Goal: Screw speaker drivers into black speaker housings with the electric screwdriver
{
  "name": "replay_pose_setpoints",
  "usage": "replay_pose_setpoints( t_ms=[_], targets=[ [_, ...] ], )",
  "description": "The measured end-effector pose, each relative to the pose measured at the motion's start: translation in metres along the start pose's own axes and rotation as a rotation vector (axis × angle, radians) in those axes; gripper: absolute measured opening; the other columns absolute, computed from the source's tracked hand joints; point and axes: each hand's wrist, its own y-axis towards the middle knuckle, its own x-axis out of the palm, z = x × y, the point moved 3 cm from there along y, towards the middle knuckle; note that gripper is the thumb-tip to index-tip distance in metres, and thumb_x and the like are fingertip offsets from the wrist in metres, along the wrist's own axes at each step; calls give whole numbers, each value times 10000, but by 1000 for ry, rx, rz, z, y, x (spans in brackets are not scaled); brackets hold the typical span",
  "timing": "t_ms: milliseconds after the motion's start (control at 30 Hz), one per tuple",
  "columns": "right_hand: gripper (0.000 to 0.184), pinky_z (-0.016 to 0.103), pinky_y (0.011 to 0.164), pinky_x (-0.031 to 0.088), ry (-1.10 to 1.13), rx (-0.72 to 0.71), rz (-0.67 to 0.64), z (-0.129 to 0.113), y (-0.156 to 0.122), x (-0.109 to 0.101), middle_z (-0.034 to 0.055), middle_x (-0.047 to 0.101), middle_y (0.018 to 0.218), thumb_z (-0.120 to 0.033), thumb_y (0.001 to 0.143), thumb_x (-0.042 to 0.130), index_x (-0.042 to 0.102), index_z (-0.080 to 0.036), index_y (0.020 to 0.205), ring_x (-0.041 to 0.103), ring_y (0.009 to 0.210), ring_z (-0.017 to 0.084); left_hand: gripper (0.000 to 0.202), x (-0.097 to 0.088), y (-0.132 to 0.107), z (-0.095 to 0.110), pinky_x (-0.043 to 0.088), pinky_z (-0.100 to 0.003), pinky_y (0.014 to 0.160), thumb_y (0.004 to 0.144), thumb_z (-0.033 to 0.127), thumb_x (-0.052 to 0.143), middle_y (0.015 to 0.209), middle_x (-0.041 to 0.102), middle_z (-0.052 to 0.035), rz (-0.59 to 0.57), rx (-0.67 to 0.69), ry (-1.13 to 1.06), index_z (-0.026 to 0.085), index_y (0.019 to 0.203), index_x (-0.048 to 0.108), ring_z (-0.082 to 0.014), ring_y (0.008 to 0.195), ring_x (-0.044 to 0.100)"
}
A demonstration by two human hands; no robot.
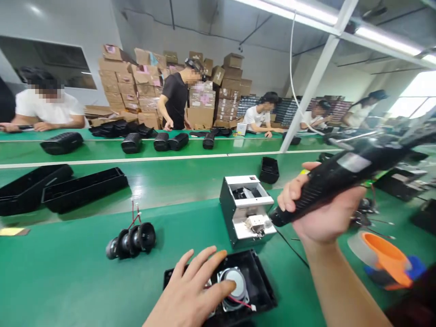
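Note:
My right hand (327,213) is wrapped round a black electric screwdriver (335,177), tilted with its tip down to the left. That tip meets the front of a screw feeder (254,213), a white and dark box with a small silver block at its outlet. My left hand (197,286) lies spread over a black plastic speaker housing (262,281), thumb on a round silver speaker (236,284) inside it. A red wire with a white plug trails from the speaker. The hand partly covers the housing's left side.
Several loose speakers (131,240) stand in a row at left. Empty black housings (85,188) lie behind them. An orange tape dispenser (384,259) is at right. Black speaker bodies (131,143) line the far bench, where several people (180,97) work. A white post (309,77) rises at right.

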Motion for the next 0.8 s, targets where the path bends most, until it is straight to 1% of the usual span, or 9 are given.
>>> replay_pose_setpoints(
  t_ms=[67, 133, 233, 367, 433, 533, 633, 700, 800],
  targets=[
    [624, 243, 362, 391, -14, 6, -1, 12, -5, -6, -48, 566, 619, -809, 856, 568, 665, -245, 1105, 463, 392, 118, 453, 12, 7, 7, 414, -623, 1167, 942, 134, 656, 1613, 465, -60, -31, 52, 64, 401, 1307, 632, -343, 1475, 432],
    [626, 241, 364, 396, -17, 12, -7, 22, -11, -8, -50, 566, 622, -810, 864, 553, 653, -243, 1110, 473, 394, 117, 486, 20, 10, 11, 383, -671, 1160, 923, 90, 693, 1605, 463, -58, -70, 30, 74, 435, 1264, 665, -362, 1480, 412],
    [613, 237, 363, 397, -12, 30, -14, 32, -17, -9, -49, 569, 628, -804, 880, 535, 642, -245, 1108, 478, 393, 115, 411, 23, 13, 16, 375, -683, 1146, 937, 157, 730, 1599, 460, -45, -83, 47, 33, 459, 1213, 693, -353, 1468, 409],
    [626, 246, 361, 399, -3, 73, -33, 38, -19, -11, -48, 572, 627, -816, 876, 531, 634, -246, 1114, 481, 385, 119, 203, 26, 20, 18, 425, -565, 1128, 1025, 308, 616, 1586, 473, 2, 32, 164, -76, 441, 1121, 733, -310, 1409, 465],
    [636, 250, 361, 393, -3, 87, -41, 39, -19, -11, -48, 573, 625, -821, 867, 542, 633, -245, 1121, 481, 383, 122, 168, 29, 22, 18, 439, -536, 1103, 1037, 397, 586, 1592, 462, 6, 37, 209, -124, 437, 1080, 743, -315, 1412, 459],
    [670, 254, 366, 387, -7, 101, -48, 38, -19, -11, -46, 575, 627, -828, 865, 537, 627, -241, 1174, 484, 386, 125, 251, 30, 25, 18, 426, -558, 1094, 1028, 542, 547, 1610, 438, -43, -23, 228, -156, 419, 1162, 720, -348, 1456, 405],
    [711, 258, 368, 386, -17, 106, -41, 35, -20, -11, -46, 573, 626, -836, 860, 534, 622, -236, 1231, 475, 389, 125, 412, 20, 30, 20, 424, -550, 1105, 1021, 633, 488, 1606, 453, -69, -80, 224, -176, 375, 1283, 673, -355, 1466, 404],
    [701, 256, 366, 380, -30, 107, -25, 32, -22, -10, -46, 564, 615, -827, 874, 515, 628, -231, 1225, 463, 384, 123, 434, 11, 36, 23, 417, -578, 1126, 1016, 620, 521, 1607, 468, -74, -169, 199, -173, 352, 1334, 647, -372, 1474, 411],
    [673, 248, 353, 359, -35, 117, -19, 23, -24, -8, -44, 561, 593, -815, 888, 500, 656, -232, 1186, 449, 369, 121, 400, -2, 44, 25, 389, -688, 1150, 1024, 520, 557, 1624, 465, -91, -352, 86, -169, 307, 1354, 635, -413, 1495, 401]
  ],
)
